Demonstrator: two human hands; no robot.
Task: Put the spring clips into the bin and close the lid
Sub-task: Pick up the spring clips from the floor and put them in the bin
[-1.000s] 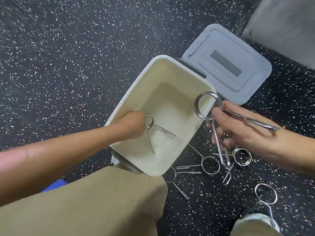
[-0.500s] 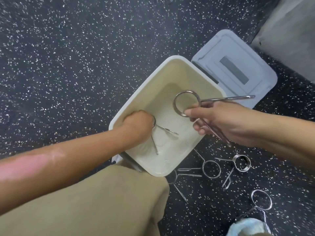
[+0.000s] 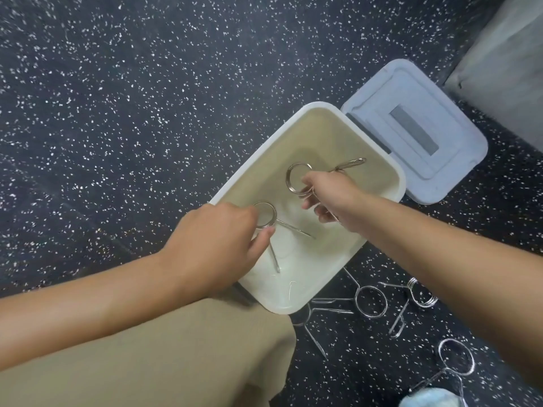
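Steel coiled spring clips [image 3: 297, 179] pinched by both hands, smooth cream bin [image 3: 379, 167]

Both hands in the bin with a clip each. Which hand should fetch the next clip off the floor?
Right hand, probably. The loose clips lie on the floor at the bin's right, under the right forearm. The left hand would have to cross over the bin.
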